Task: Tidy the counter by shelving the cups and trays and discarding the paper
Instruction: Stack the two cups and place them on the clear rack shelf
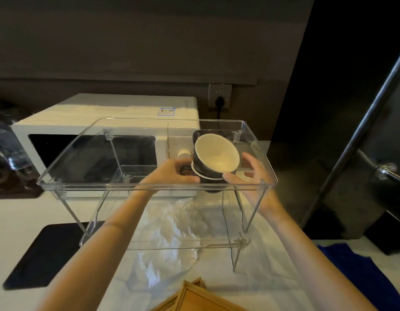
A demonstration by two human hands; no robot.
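A clear acrylic two-tier shelf [87, 151] stands on the white counter. On its top tier at the right, black cups with cream insides [216, 156] are stacked and tilted toward me. My left hand [172, 171] grips the stack's left side near the bottom. My right hand [250, 171] cups its right side, thumb against the lower cup. Crumpled white paper [167, 230] lies on the counter under the shelf. A corner of wooden trays [194, 297] shows at the bottom edge.
A white microwave [104, 117] sits behind the shelf, with a wall socket [219, 96] to its right. A black mat [46, 254] lies front left, a blue cloth [360, 270] front right. Glassware [8, 149] stands far left. A metal rail [356, 140] crosses the right.
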